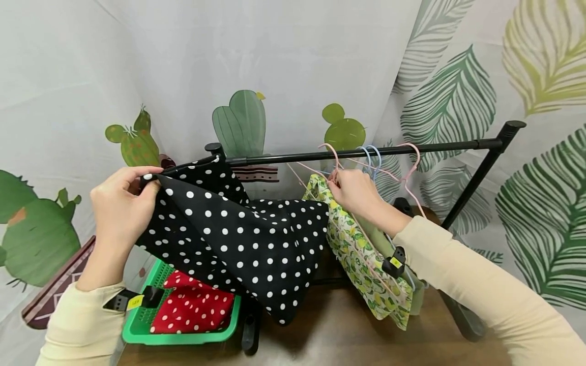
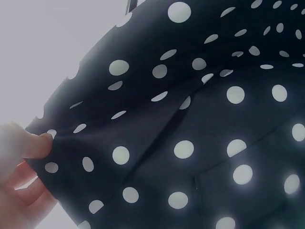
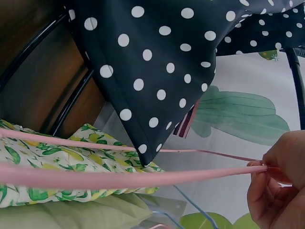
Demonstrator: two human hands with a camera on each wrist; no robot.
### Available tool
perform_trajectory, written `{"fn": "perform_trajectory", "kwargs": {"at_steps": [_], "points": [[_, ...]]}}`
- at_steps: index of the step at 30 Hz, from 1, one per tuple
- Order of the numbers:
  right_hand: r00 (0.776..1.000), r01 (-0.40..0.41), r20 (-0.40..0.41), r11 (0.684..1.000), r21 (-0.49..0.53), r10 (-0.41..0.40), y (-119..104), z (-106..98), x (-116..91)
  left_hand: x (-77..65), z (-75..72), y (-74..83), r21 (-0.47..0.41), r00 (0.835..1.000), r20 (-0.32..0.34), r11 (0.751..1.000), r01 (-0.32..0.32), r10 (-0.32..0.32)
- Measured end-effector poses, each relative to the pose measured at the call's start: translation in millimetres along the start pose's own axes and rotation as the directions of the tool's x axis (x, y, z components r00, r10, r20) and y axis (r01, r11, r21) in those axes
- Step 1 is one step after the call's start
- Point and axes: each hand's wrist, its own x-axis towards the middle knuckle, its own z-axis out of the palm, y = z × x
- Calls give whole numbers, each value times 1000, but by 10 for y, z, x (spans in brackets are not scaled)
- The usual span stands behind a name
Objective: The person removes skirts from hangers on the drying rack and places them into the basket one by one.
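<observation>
My left hand [image 1: 123, 203] pinches the edge of a black cloth with white polka dots [image 1: 242, 239] between thumb and fingers. The cloth spreads rightward from there, draped at the rack's left end, with a pointed corner hanging down. In the left wrist view, the thumb lies over the dotted cloth [image 2: 183, 150]. At the rail, my right hand [image 1: 359, 190] pinches a pink hanger [image 3: 143, 176] near its neck; its two pink arms stretch away from the fingers in the right wrist view. Beside that hand hangs a lemon-print cloth [image 1: 361, 264].
A black rack rail [image 1: 284, 158] crosses above the wooden table [image 1: 329, 335]. Blue hangers [image 1: 378, 160] and another pink hanger [image 1: 417, 157] hang farther right. Behind the lemon print is a pale green cloth [image 3: 100, 214]. A green basket [image 1: 183, 339] at lower left holds a red dotted cloth [image 1: 194, 310].
</observation>
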Motion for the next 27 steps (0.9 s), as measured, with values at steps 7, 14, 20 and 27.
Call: {"fn": "perform_trajectory", "kwargs": {"at_steps": [7, 14, 20, 27], "points": [[999, 39, -15, 999, 6, -39, -5, -56, -4, 96, -54, 14, 9, 999, -33, 1000, 4, -3], [997, 74, -27, 997, 6, -74, -47, -94, -17, 137, -124, -12, 26, 994, -100, 998, 56, -53], [996, 84, -15, 996, 12, -84, -85, -143, 3, 171, -188, -41, 57, 993, -97, 995, 77, -71], [995, 95, -9, 995, -8, -95, -89, -233, 21, 212, -222, -100, 94, 987, -56, 983, 157, -152]]}}
